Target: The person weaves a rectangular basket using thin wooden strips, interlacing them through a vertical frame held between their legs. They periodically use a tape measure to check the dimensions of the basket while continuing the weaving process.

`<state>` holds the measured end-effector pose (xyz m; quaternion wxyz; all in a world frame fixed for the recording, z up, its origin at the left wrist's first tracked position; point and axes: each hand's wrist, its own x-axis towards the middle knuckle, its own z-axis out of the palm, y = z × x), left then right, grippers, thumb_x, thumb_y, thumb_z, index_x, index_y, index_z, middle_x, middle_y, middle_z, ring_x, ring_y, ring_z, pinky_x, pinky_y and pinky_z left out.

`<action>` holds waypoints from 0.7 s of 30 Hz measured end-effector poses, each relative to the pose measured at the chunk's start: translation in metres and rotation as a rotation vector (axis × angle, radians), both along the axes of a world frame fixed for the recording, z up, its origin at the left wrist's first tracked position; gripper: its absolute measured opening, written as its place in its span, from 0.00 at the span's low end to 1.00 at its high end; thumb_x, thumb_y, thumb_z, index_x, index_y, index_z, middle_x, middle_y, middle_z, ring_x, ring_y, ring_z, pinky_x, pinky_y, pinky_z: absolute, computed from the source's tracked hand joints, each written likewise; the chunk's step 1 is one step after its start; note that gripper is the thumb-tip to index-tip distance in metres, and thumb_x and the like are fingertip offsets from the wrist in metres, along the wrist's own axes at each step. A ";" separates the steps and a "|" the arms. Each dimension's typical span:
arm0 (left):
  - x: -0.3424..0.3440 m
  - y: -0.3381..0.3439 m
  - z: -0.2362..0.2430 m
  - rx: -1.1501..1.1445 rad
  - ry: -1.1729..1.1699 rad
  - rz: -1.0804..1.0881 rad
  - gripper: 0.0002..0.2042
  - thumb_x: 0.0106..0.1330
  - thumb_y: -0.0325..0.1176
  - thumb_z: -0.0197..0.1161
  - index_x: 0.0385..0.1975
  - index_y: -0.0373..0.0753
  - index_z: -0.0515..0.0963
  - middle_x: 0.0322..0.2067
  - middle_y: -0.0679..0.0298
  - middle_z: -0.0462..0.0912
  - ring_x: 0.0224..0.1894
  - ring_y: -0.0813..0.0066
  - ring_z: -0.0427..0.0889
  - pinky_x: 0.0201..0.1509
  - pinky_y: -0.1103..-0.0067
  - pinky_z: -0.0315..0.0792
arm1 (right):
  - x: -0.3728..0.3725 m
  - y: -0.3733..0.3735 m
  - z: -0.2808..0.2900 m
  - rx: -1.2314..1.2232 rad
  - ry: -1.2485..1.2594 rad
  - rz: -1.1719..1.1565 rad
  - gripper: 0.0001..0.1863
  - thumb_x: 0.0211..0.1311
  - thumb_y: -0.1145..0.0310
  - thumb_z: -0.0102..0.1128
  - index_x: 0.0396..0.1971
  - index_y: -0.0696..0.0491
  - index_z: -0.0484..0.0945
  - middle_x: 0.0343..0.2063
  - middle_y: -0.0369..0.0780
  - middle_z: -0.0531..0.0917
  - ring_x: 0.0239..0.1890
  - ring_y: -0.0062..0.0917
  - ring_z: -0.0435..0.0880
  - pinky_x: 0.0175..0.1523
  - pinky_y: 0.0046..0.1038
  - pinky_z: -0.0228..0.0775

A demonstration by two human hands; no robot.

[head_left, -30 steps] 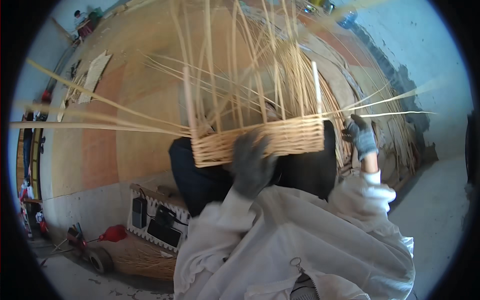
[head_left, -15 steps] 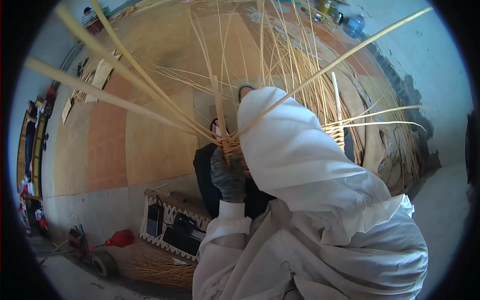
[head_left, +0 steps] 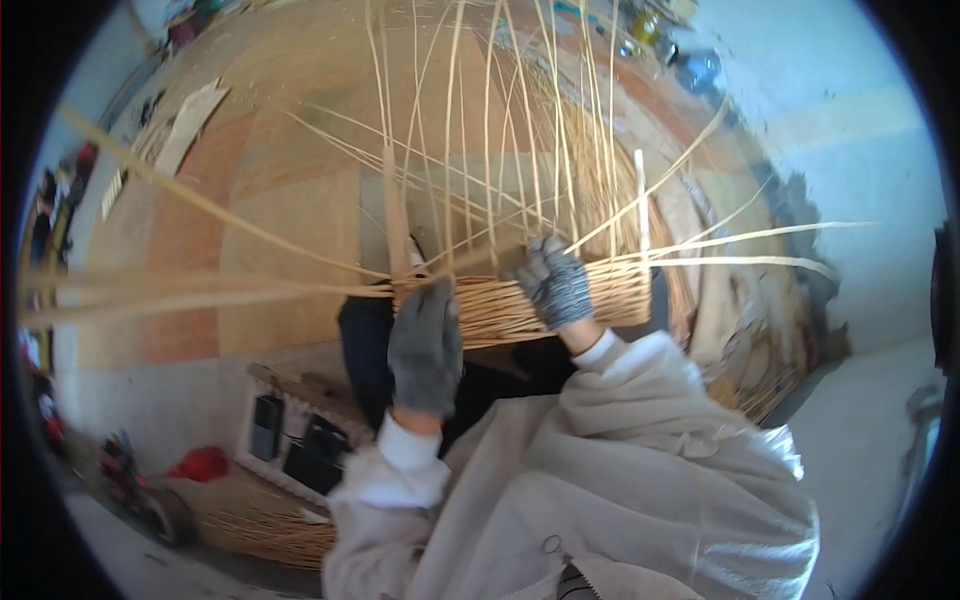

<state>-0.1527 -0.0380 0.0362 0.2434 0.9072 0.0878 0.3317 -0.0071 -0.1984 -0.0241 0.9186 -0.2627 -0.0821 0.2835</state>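
Observation:
A half-woven wicker basket (head_left: pixel 615 292) lies across my lap, its tall upright stakes (head_left: pixel 490 150) fanning away from me. My left hand (head_left: pixel 425 345), in a grey glove, presses flat against the woven wall near its left end and holds it. My right hand (head_left: pixel 556 282), also gloved, is closed on a thin cane strand (head_left: pixel 480 255) at the basket's rim, near the middle. Long loose strands (head_left: pixel 200 290) stick out far to the left, and others (head_left: pixel 760 238) trail off to the right.
A shallow wicker tray (head_left: pixel 262 378) with dark objects in it sits at the lower left, beside a red thing (head_left: pixel 200 465) and a woven basket (head_left: pixel 265 530). A heap of cane (head_left: pixel 725 340) lies to the right. Wooden boards cover the floor beyond.
My right arm, which swung across the view half a second ago, has drawn back. The right hand went from the basket's right end to its middle rim. The left hand stays on the wall.

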 end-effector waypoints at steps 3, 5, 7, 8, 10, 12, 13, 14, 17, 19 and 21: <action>0.061 0.011 -0.011 -0.170 0.360 -0.176 0.16 0.64 0.37 0.57 0.45 0.32 0.71 0.39 0.51 0.77 0.37 0.60 0.79 0.44 0.74 0.75 | -0.001 -0.018 0.018 -0.149 0.030 -0.042 0.09 0.60 0.66 0.56 0.26 0.53 0.69 0.16 0.35 0.68 0.21 0.22 0.67 0.35 0.30 0.65; 0.085 0.022 -0.026 -0.558 0.955 -0.206 0.17 0.64 0.39 0.57 0.44 0.32 0.69 0.42 0.51 0.76 0.36 0.62 0.79 0.44 0.76 0.75 | 0.008 -0.022 0.041 -0.307 -0.201 0.082 0.07 0.57 0.72 0.58 0.27 0.55 0.69 0.20 0.37 0.71 0.24 0.24 0.70 0.36 0.31 0.66; 0.095 0.021 -0.042 -0.864 0.761 -0.118 0.19 0.61 0.41 0.60 0.42 0.32 0.70 0.41 0.52 0.76 0.35 0.63 0.79 0.43 0.77 0.75 | 0.037 -0.009 0.059 -0.769 -0.456 0.107 0.08 0.55 0.73 0.59 0.29 0.56 0.69 0.23 0.40 0.73 0.26 0.28 0.71 0.36 0.33 0.67; 0.096 0.021 -0.048 -0.944 0.782 -0.044 0.19 0.60 0.42 0.61 0.41 0.32 0.70 0.40 0.52 0.77 0.35 0.63 0.79 0.43 0.78 0.75 | 0.059 0.006 0.065 -0.930 -0.696 0.150 0.09 0.54 0.72 0.59 0.30 0.57 0.69 0.24 0.41 0.74 0.26 0.30 0.72 0.36 0.34 0.68; 0.094 0.018 -0.054 -0.777 0.722 0.078 0.19 0.58 0.42 0.63 0.40 0.32 0.72 0.36 0.53 0.78 0.34 0.64 0.80 0.43 0.78 0.75 | 0.097 0.046 0.063 -1.105 -0.778 0.089 0.11 0.54 0.71 0.59 0.33 0.58 0.68 0.27 0.43 0.76 0.26 0.31 0.73 0.35 0.32 0.69; 0.091 0.014 -0.052 -0.540 0.689 0.136 0.19 0.55 0.41 0.65 0.38 0.33 0.73 0.30 0.53 0.80 0.34 0.64 0.80 0.43 0.78 0.74 | 0.119 0.067 0.060 -0.937 -0.594 0.040 0.12 0.55 0.70 0.58 0.36 0.58 0.68 0.27 0.42 0.76 0.25 0.28 0.73 0.34 0.27 0.69; 0.090 0.013 -0.049 -0.474 0.672 0.126 0.20 0.55 0.41 0.64 0.39 0.31 0.74 0.31 0.50 0.80 0.36 0.59 0.80 0.44 0.73 0.74 | 0.122 0.072 0.057 -0.814 -0.540 0.018 0.13 0.55 0.70 0.57 0.38 0.58 0.68 0.27 0.42 0.76 0.24 0.27 0.74 0.33 0.24 0.70; 0.091 0.014 -0.045 -0.585 0.737 0.093 0.20 0.55 0.40 0.65 0.40 0.31 0.74 0.32 0.49 0.80 0.37 0.57 0.80 0.45 0.72 0.73 | 0.116 0.064 0.056 -0.778 -0.591 -0.107 0.15 0.56 0.69 0.55 0.43 0.57 0.67 0.26 0.41 0.75 0.23 0.24 0.73 0.30 0.23 0.68; 0.097 0.018 -0.032 -0.714 0.733 0.073 0.20 0.53 0.37 0.66 0.43 0.32 0.74 0.35 0.48 0.80 0.41 0.53 0.79 0.48 0.70 0.72 | 0.069 0.012 0.052 -0.654 -0.497 -0.518 0.20 0.59 0.71 0.49 0.53 0.53 0.64 0.21 0.34 0.70 0.19 0.15 0.66 0.21 0.19 0.60; 0.100 0.019 -0.020 -0.549 0.824 0.105 0.21 0.52 0.34 0.66 0.46 0.34 0.73 0.39 0.48 0.78 0.43 0.53 0.78 0.49 0.70 0.71 | 0.040 -0.023 0.052 -0.318 -0.597 -0.440 0.14 0.61 0.72 0.48 0.47 0.54 0.68 0.21 0.33 0.70 0.20 0.17 0.67 0.23 0.22 0.61; 0.100 0.014 -0.006 -0.457 0.895 -0.039 0.24 0.52 0.32 0.65 0.50 0.35 0.70 0.45 0.48 0.76 0.46 0.51 0.76 0.52 0.70 0.70 | 0.026 -0.041 0.048 -0.545 -0.922 -0.482 0.09 0.63 0.73 0.48 0.43 0.55 0.70 0.21 0.33 0.70 0.21 0.18 0.69 0.25 0.24 0.62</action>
